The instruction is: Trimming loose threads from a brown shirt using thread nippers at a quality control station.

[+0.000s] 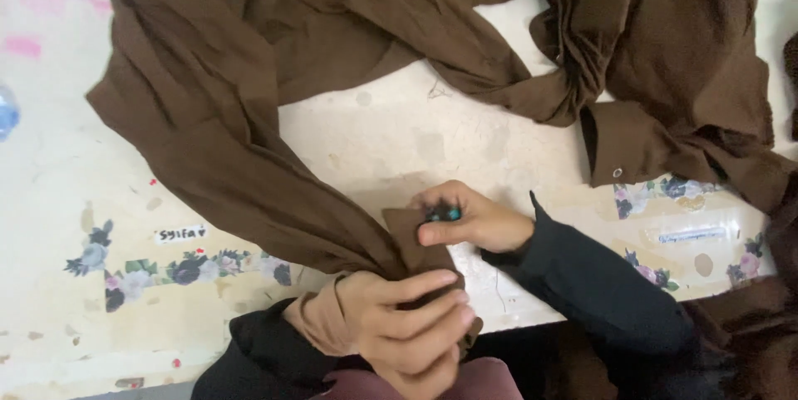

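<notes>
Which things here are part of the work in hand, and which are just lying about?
In use:
- brown garment, its cuff gripped by the left hand
- small teal tool, pinched in the right hand

Lying about:
- flowered table
- white label
- blue thing at the left edge, too cut off to identify

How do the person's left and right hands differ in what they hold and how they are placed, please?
The left hand pinches the brown cloth's end, nearest the camera; the right hand grips a small teal tool at the cloth's tip, farther out over the table. Both wear dark sleeves and touch the same cloth.
</notes>
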